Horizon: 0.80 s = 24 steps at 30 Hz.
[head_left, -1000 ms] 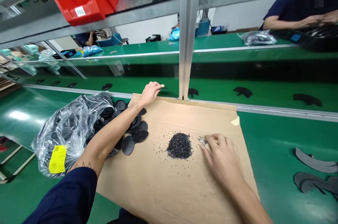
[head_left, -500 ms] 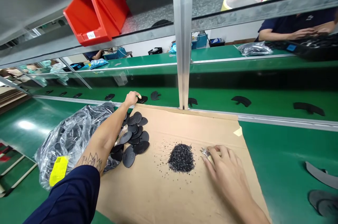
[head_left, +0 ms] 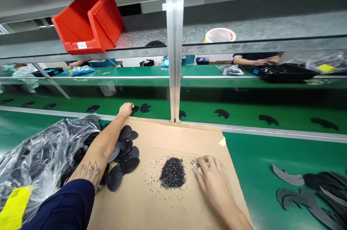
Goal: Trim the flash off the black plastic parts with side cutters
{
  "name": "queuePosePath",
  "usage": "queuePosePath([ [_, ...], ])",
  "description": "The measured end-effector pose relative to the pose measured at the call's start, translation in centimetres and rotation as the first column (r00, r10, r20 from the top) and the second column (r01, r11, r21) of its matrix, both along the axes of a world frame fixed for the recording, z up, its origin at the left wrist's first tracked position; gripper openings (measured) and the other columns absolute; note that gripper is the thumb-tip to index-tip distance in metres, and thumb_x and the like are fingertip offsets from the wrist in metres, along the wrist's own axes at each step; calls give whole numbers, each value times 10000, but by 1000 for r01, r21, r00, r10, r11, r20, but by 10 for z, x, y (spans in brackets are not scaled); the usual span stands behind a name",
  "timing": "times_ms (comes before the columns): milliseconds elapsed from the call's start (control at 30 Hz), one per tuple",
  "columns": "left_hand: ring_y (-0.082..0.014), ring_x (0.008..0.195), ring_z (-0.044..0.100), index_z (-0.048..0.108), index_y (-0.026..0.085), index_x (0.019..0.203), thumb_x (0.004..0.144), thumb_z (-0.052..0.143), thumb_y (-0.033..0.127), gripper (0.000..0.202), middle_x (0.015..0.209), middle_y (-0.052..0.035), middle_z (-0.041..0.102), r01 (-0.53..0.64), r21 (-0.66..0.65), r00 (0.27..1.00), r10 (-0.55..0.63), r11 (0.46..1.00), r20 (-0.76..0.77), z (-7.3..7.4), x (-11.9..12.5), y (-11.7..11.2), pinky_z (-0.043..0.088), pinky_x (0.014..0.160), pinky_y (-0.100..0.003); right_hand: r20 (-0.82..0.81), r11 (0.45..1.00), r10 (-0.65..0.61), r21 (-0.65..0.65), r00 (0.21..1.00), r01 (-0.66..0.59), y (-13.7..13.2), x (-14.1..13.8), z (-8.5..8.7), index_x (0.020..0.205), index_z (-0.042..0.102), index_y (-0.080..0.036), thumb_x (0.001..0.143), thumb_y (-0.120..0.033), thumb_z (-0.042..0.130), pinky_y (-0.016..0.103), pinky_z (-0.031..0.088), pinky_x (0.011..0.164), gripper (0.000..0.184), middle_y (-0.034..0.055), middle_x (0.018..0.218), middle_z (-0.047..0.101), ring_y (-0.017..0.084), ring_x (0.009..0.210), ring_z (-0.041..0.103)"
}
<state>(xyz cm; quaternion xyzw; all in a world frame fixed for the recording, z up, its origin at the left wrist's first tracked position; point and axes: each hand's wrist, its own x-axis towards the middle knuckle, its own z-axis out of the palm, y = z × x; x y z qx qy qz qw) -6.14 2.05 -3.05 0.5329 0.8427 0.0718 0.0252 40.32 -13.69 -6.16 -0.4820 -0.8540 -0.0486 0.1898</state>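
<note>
My left hand (head_left: 126, 109) reaches far forward over the cardboard sheet (head_left: 162, 201) to the green conveyor belt (head_left: 244, 109), its fingers closed on a black oval part (head_left: 135, 109) at the belt's near edge. A second black part (head_left: 145, 107) lies just right of it. My right hand (head_left: 211, 179) rests on the cardboard with its fingers curled round a small metal cutter (head_left: 195, 165). Left of that hand sits a heap of black trimmings (head_left: 172, 173). Several black oval parts (head_left: 124, 152) spill from a clear plastic bag (head_left: 40, 154) under my left forearm.
An aluminium post (head_left: 175, 46) rises at the cardboard's far edge. Overhead, a shelf carries a red bin (head_left: 88, 24) and a tape roll (head_left: 219, 35). Curved grey pieces (head_left: 311, 194) lie at the right. More black parts ride the belt. Another person's arms (head_left: 255, 60) work across it.
My left hand moved left along the belt's edge and now closes on a black part there. The camera tilted up and shifted. My right hand stayed on the cutter.
</note>
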Motion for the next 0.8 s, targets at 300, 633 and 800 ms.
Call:
queuePosePath([
  [300, -278, 1256, 570, 575, 144, 1317, 966, 605, 442, 462, 1341, -135, 590, 48, 38, 993, -51, 998, 108, -6, 64, 25, 469, 1075, -524, -13, 1000, 8, -2, 1000, -8, -3, 1, 4, 1023, 632, -214, 968, -307, 530, 359, 456, 756, 149, 95, 989, 624, 258, 919, 579],
  [633, -284, 1171, 642, 604, 98, 1222, 921, 608, 525, 522, 1233, -169, 663, 62, 266, 861, -186, 962, 473, 36, 87, -15, 514, 1021, -444, -170, 998, 65, 36, 983, -60, -6, -7, 13, 1102, 648, -205, 993, -331, 485, 391, 510, 786, 233, 127, 1052, 625, 280, 985, 603],
  [800, -260, 1059, 710, 604, 141, 1228, 931, 283, 761, 758, 1212, -179, 695, 250, 326, 523, -411, 912, 747, 50, 125, -87, 588, 891, -394, -401, 978, 191, -3, 896, -210, -19, -20, 17, 1350, 546, -189, 1014, -371, 459, 429, 547, 897, 392, 162, 1177, 597, 293, 1103, 616],
])
